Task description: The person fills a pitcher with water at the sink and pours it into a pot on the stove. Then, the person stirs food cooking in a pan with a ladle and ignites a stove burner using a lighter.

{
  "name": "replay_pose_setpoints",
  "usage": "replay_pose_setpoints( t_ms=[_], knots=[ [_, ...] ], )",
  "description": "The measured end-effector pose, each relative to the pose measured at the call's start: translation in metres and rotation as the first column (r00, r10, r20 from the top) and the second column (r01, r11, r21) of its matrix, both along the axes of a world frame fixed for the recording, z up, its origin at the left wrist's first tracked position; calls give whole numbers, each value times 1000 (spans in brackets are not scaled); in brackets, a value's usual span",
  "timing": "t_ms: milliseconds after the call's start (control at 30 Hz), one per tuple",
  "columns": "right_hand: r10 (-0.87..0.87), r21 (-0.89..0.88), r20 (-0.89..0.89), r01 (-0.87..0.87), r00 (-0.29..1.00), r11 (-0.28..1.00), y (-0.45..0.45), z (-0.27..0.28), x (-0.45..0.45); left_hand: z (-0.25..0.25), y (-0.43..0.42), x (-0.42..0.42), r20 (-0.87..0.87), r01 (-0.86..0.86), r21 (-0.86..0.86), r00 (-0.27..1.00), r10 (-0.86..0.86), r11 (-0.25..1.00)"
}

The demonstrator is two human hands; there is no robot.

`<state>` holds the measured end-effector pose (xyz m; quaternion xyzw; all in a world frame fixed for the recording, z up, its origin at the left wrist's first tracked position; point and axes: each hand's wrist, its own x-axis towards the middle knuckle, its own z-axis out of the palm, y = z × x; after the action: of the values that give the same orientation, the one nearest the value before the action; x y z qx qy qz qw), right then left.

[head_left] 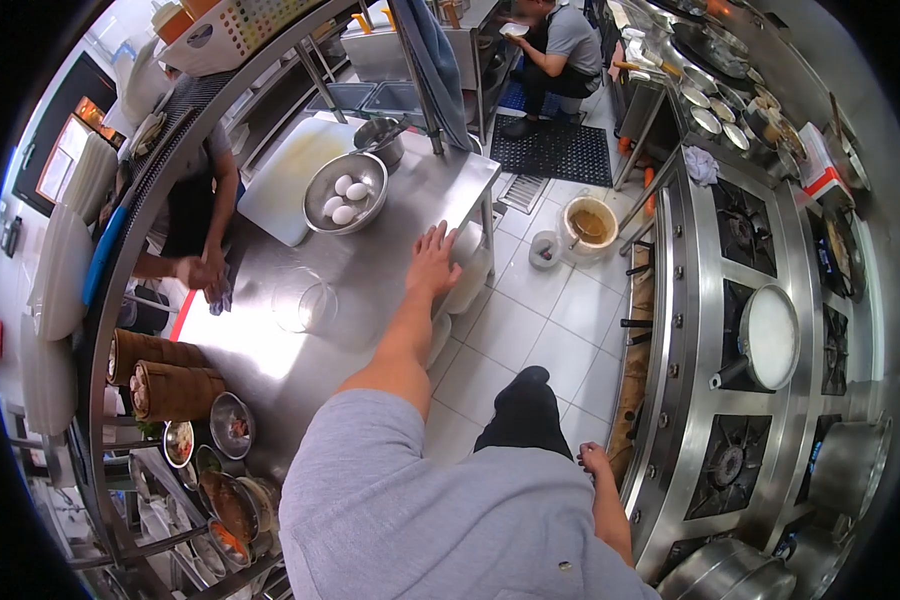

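Observation:
My left hand [433, 260] is stretched forward over the right edge of the steel table [390, 250], fingers spread and holding nothing. Just beyond it stands a steel mixing bowl [315, 190] with several white eggs [342, 214] inside. A steel pot [380, 145] with a handle sits behind the bowl, beside a white cutting board [280, 185]. Left of my forearm is a clear round bowl or lid [305, 303]. My right hand [593, 458] hangs low at my side near the stove front, fingers loosely curled, with nothing visible in it.
A stove [705, 400] with a pan of white liquid [770, 335] runs along the right. On the floor ahead are a bucket [590, 222], a small container [545, 250] and a black mat [550, 150]. One person [570, 50] crouches there; another person's hands [205, 270] hold a cloth.

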<state>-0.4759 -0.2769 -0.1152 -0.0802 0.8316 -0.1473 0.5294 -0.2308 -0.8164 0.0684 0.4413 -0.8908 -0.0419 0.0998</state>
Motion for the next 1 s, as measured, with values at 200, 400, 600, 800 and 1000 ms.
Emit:
replay_pose_setpoints(
  t_ms=[200,400,600,800,1000],
  knots=[
    [35,-3,-22,-35,999,999,6,-13,-2,0,0,0,31,-5,-5,999,5,1000],
    [34,14,-21,-33,999,999,7,-15,-2,2,1,0,23,-5,1,1000,5,1000],
    [20,17,-21,-20,1000,1000,8,-19,-3,-2,0,1,9,4,-61,1000,-4,998],
    [19,18,-19,-18,1000,1000,8,-21,-3,-5,-1,1,-2,0,-35,1000,0,999],
    [17,-6,-30,-17,999,1000,6,-16,0,-4,-1,1,4,1,-37,1000,-1,999]
  ],
)
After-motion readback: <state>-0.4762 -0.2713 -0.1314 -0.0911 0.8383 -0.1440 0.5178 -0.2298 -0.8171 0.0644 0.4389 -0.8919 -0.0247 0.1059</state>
